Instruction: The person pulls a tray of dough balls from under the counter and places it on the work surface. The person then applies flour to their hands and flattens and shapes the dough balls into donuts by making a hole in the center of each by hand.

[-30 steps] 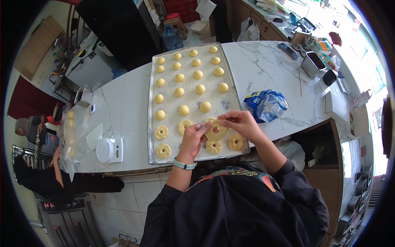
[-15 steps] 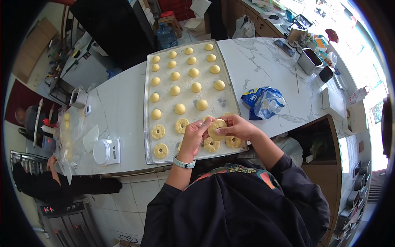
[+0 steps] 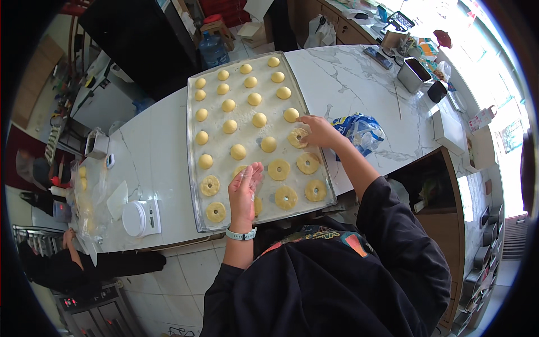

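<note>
A floured metal tray (image 3: 215, 121) bears several rows of round yellow dough balls (image 3: 259, 120). Flattened dough rings (image 3: 279, 174), each with a hole in the middle, lie at its near end. My right hand (image 3: 321, 133) reaches over the tray's right side, thumb and fingers apart around another dough ring (image 3: 292, 140) resting on the tray. Whether the fingertips still touch that ring, I cannot tell. My left hand (image 3: 243, 191) is raised over the near rows, fingers stretched and holding nothing. It partly covers the dough rings beneath.
Right of the tray sits a crumpled blue-and-white plastic bag (image 3: 359, 132). A white kitchen scale (image 3: 142, 218) stands on the left counter, near a white scraper-like sheet (image 3: 117, 200). Another person (image 3: 62, 255) is at the far left. A phone (image 3: 378, 58) lies at the back right.
The dough ring held between both hands now lies on the tray under my right hand, which has moved away and to the right. My left hand has separated and opened. The view has shifted slightly.
</note>
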The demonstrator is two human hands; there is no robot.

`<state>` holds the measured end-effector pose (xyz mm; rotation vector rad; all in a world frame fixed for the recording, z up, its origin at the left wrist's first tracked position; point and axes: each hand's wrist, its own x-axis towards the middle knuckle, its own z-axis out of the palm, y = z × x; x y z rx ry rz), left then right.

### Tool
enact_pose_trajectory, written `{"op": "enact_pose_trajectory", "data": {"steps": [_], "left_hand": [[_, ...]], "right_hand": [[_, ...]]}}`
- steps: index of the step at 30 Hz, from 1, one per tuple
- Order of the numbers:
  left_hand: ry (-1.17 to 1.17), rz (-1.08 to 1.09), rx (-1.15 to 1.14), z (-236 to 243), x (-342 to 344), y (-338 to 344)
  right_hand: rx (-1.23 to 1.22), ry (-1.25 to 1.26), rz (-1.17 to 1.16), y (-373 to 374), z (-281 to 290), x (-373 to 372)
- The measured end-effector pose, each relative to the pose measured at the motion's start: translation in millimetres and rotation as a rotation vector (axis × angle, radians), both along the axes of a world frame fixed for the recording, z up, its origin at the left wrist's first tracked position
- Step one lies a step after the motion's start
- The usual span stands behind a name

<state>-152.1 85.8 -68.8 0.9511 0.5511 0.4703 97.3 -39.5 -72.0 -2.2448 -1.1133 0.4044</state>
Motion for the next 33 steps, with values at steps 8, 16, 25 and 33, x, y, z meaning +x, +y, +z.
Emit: {"op": "enact_pose_trajectory", "data": {"steps": [8,16,25,33], "left_hand": [[-0.006,-0.04,-0.056,2.6,5.4,-6.9],[0.029,-0.057,0.001,-6.8,5.4,-2.5],[0.254,-0.413,0.7,-14.5,82.1,-9.6],[0.146,-0.457,0.632,-62.7,133.0,0.6]], "right_hand": [[-0.08,0.014,0.307,0.0,-13.5,12.1],[0.122,-0.014,-0.116,-78.2,86.9,-18.4],[-0.015,-0.316,-0.306,-105.1,79.0,-32.8],[-0.064,-0.411,0.174,-46.9,-26.6,-24.5]]}}
